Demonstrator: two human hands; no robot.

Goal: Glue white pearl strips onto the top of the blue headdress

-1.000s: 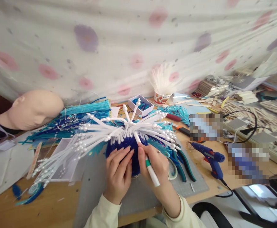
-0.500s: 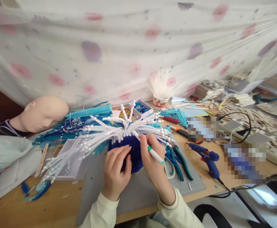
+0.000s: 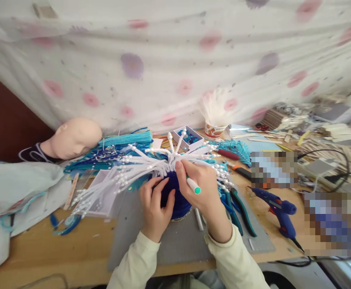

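A headdress is sitting in the middle of the scene, its dark blue, rounded base (image 3: 177, 204) resting on a grey cutting mat (image 3: 190, 253) near the front of the counter (image 3: 73, 255). From the upper part of the base, many white stems (image 3: 145, 166) tipped with pearly beads are fanning out left, right and upward; a beaded trim is edging the bottom. The person's left hand (image 3: 156, 204) is resting against the left side of the base, its thumb and fingers curving apart. The right hand (image 3: 202, 184) is pinching a white marker (image 3: 192, 185) between thumb and fingers, its green end pointing toward the viewer; the hand is hiding the tip near the stems.

A thin white stick (image 3: 198, 219) is lying on the mat between the two forearms. Just right of the right wrist, dark teal pliers (image 3: 245, 212) are lying on the mat, and farther right a blue glue gun (image 3: 280, 212) is resting on the counter. Behind the headdress, a box of blue pieces (image 3: 190, 138) and a cup of white strips (image 3: 214, 130) are standing. To the left, a bald mannequin head (image 3: 76, 138) is lying tilted beside turquoise strands (image 3: 130, 138), and a white plastic bag (image 3: 21, 188) is spreading in front of it. A flower-printed cloth (image 3: 163, 60) is hanging behind everything.
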